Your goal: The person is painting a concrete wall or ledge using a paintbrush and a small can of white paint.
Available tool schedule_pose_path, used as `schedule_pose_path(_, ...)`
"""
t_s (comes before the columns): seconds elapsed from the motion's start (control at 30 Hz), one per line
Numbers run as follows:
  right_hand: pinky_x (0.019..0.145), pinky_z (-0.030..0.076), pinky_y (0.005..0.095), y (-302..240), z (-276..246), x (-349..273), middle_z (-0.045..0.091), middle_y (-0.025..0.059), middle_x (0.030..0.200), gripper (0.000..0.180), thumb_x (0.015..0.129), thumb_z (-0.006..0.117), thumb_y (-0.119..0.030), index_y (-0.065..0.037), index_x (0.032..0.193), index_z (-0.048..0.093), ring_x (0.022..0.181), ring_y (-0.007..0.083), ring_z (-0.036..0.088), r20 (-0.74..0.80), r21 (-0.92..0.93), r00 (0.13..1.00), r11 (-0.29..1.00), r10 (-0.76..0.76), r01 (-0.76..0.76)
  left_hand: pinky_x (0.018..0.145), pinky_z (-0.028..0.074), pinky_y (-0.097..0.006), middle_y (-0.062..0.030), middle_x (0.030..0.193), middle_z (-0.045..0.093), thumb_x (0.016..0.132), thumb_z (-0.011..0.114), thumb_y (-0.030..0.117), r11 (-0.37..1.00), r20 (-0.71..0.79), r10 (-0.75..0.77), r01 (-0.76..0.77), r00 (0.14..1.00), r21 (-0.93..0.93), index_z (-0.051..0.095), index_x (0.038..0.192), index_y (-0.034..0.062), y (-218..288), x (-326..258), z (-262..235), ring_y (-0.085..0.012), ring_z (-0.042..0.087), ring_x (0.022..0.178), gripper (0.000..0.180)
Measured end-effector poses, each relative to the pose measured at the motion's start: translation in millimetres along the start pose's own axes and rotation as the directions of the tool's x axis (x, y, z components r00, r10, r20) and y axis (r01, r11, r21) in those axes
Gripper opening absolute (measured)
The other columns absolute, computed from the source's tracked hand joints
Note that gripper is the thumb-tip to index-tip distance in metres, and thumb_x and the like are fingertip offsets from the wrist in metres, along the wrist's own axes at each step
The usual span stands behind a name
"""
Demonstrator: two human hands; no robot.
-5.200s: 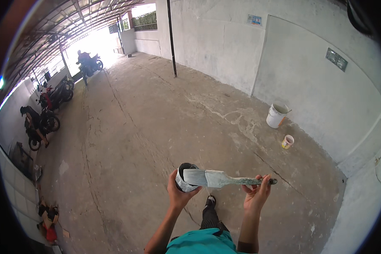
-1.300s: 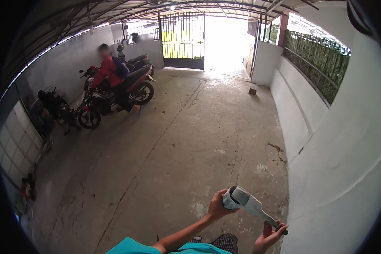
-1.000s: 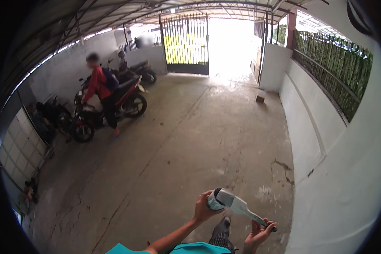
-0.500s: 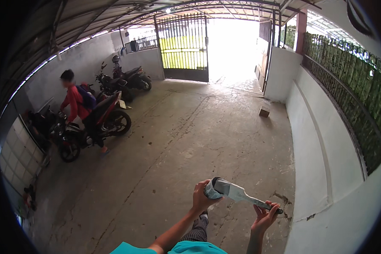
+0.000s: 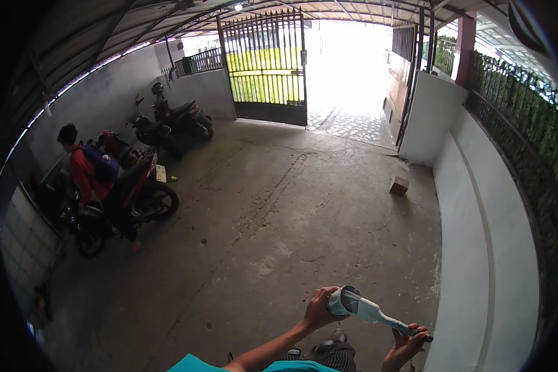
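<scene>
1. Left hand [image 5: 318, 311] is gripping the cup [image 5: 336, 302], lower right of frame.
2. Right hand [image 5: 408, 347] is grasping the brush [image 5: 371, 311], seemingly steadying it at the cup's mouth.
3. Any move is likely calling for level grips.

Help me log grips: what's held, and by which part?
The left hand holds a cup by its side; the right hand a brush by its handle.

Under your shoes [image 5: 332, 343] you have a grey-brown concrete floor [image 5: 279, 254], marked by a long crack. Near its right edge, toward the far right corner, you see a small brown block [image 5: 398, 185]. Along its left edge stand motorcycles [image 5: 189, 118], and a person [image 5: 82, 170] in red has a foot down beside one.
</scene>
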State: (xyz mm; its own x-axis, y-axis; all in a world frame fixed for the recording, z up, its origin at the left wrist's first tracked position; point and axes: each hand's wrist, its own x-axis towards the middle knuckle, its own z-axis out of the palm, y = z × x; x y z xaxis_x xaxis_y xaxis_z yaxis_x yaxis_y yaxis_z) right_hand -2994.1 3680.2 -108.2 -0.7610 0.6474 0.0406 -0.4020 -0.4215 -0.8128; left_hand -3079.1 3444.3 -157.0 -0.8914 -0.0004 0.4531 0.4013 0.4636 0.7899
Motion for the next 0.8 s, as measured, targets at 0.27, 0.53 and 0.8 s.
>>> schedule_pose_path(0.27, 0.070, 0.060, 0.0441, 103, 90, 206, 0.054, 0.0058, 0.090, 0.043, 0.090, 0.055, -0.052, -0.014, 0.106, 0.044, 0.084, 0.0198, 0.062, 0.016, 0.071, 0.996, 0.993, 0.088, -0.089, 0.082, 0.049, -0.042, -0.0128, 0.103, 0.058, 0.049, 0.093, 0.032, 0.995, -0.117, 0.086, -0.079, 0.989, 0.064, 0.052, 0.115, 0.0072, -98, 199, 90, -0.0300, 0.059, 0.094, 0.082)
schedule_pose_path(0.53, 0.076, 0.060, 0.0465, 161, 203, 440, 0.058, 0.0102, 0.096, 0.028, 0.097, 0.050, -0.037, -0.012, 0.109, 0.045, 0.089, 0.0219, 0.064, 0.134, 0.062, 0.986, 0.992, 0.102, -0.111, 0.087, 0.046, -0.042, -0.0137, 0.107, 0.056, 0.044, 0.094, 0.025, 0.985, -0.152, -0.083, 0.104, 0.985, 0.138, 0.049, 0.119, 0.0060, -152, 411, 185, -0.0315, 0.056, 0.101, 0.090)
schedule_pose_path(0.8, 0.086, 0.057, 0.0472, 234, 266, 603, 0.058, 0.0120, 0.106, 0.022, 0.100, 0.046, -0.029, -0.009, 0.109, 0.045, 0.098, 0.0258, 0.064, 0.007, 0.045, 0.998, 0.997, 0.062, -0.063, 0.088, 0.045, -0.044, -0.0134, 0.112, 0.055, 0.046, 0.092, 0.023, 0.997, -0.136, -0.036, 0.046, 0.990, 0.070, 0.049, 0.121, 0.0074, -234, 610, 295, -0.0321, 0.054, 0.104, 0.089)
